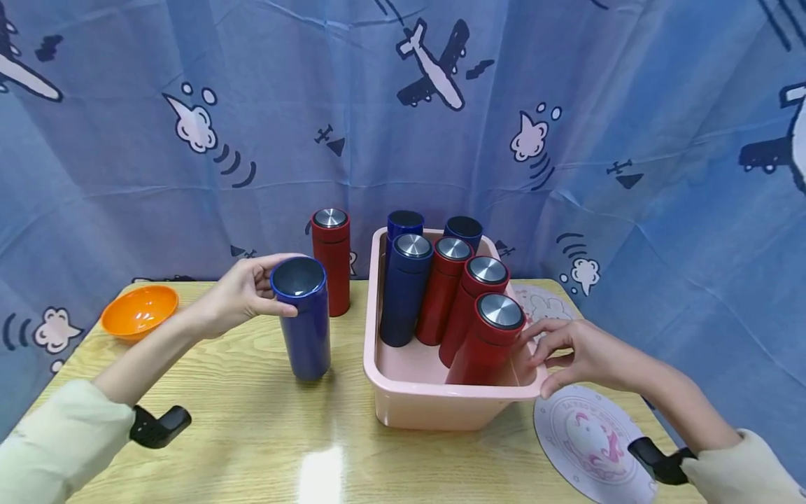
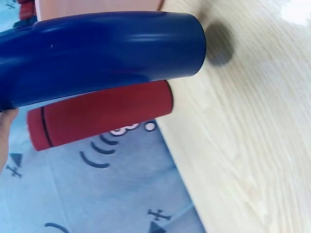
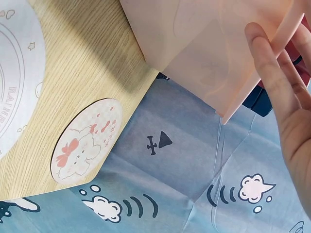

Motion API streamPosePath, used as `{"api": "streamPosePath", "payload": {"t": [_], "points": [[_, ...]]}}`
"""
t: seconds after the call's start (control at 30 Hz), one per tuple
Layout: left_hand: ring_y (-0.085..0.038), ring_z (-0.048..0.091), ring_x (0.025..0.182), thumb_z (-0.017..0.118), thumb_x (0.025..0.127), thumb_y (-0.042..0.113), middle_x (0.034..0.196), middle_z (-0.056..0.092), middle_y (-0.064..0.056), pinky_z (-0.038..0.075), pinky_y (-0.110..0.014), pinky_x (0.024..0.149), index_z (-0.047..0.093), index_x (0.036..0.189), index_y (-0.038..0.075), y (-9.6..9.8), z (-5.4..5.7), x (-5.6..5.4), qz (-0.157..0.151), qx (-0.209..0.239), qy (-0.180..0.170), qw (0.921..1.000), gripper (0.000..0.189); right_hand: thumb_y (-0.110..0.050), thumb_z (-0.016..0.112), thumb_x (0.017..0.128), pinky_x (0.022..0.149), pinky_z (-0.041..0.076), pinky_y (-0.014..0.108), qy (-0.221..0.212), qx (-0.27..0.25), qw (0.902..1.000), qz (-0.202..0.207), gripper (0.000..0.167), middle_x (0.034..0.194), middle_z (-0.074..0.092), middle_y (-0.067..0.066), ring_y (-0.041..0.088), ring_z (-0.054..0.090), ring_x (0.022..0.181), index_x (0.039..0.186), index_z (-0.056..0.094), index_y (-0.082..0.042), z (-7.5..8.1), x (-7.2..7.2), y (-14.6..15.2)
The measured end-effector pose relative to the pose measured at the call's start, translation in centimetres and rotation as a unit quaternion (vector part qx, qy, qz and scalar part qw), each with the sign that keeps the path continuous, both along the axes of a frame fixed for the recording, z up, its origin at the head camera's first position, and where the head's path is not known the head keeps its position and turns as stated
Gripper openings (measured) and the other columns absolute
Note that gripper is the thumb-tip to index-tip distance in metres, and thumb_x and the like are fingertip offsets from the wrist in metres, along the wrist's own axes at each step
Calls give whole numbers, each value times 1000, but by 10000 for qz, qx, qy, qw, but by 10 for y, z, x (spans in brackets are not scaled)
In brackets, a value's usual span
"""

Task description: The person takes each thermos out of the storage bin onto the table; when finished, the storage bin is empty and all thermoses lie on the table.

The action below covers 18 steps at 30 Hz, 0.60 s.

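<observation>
- Gripped the blue bottle [image 1: 305, 336] near its top with the left hand [image 1: 242, 294], with the thumb across the front and the fingers behind the upper side.
- Held it close to upright left of the pink bin [image 1: 434, 411], seemingly just off the wooden table [image 1: 227, 420], to judge by the shadow apart from its base in the left wrist view.
- Pinched the bin's right rim with the right hand [image 1: 582, 350], with digits on both sides of the wall; probably served to steady it.
- Called, as a judgement, for a firm hold at the top: could have let the long, smooth lower part swing with a loose one.
- Seemed wise to mind the base as much as the rim, and to move slowly with the bottle upright.
- Would have needed a good lift to clear the bin's left rim on any shift rightward.
- Faced a likely knock from the red bottle [image 1: 331, 273] standing on the table, just behind the held one and left of the bin.
- Found six bottles standing in the bin: three red with silver lids toward the right and middle, one dark blue with a silver lid [image 1: 408, 294] on the left, and two dark-topped blue ones at the back, partly hidden.
- Saw, farther off, an orange bowl [image 1: 140, 313] at the back left, a unicorn mat [image 1: 595, 444] right of the bin, a rabbit mat [image 3: 87, 141] behind that, and an airplane-print curtain [image 1: 283, 140] along the rear.
</observation>
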<state>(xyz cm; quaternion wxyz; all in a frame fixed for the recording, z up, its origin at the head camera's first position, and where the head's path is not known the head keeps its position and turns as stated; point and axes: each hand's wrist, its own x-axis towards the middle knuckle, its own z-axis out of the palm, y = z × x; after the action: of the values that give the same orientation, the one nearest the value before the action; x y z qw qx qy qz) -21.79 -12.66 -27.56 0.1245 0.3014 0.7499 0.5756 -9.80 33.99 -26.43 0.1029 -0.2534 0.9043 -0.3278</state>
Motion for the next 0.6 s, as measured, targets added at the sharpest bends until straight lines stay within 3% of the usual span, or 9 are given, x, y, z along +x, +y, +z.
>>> {"api": "streamPosePath", "payload": {"t": [0.27, 0.6], "points": [[-17, 65, 102, 76, 76, -6, 125, 60, -19, 54, -32, 85, 39, 141, -7, 1, -17, -15, -656, 41, -216, 9976, 74, -21, 84, 72, 75, 58, 36, -111, -42, 9999, -28, 18, 112, 61, 15, 35, 50, 105, 87, 76, -15, 0, 0, 0], [-16, 65, 102, 76, 75, -7, 126, 60, -15, 54, -32, 86, 39, 142, -5, 11, -21, -35, -909, 19, -452, 9948, 76, -20, 83, 72, 77, 57, 36, -100, -100, 9999, 34, 18, 114, 60, 15, 32, 51, 107, 88, 76, -15, -1, 0, 1]]}}
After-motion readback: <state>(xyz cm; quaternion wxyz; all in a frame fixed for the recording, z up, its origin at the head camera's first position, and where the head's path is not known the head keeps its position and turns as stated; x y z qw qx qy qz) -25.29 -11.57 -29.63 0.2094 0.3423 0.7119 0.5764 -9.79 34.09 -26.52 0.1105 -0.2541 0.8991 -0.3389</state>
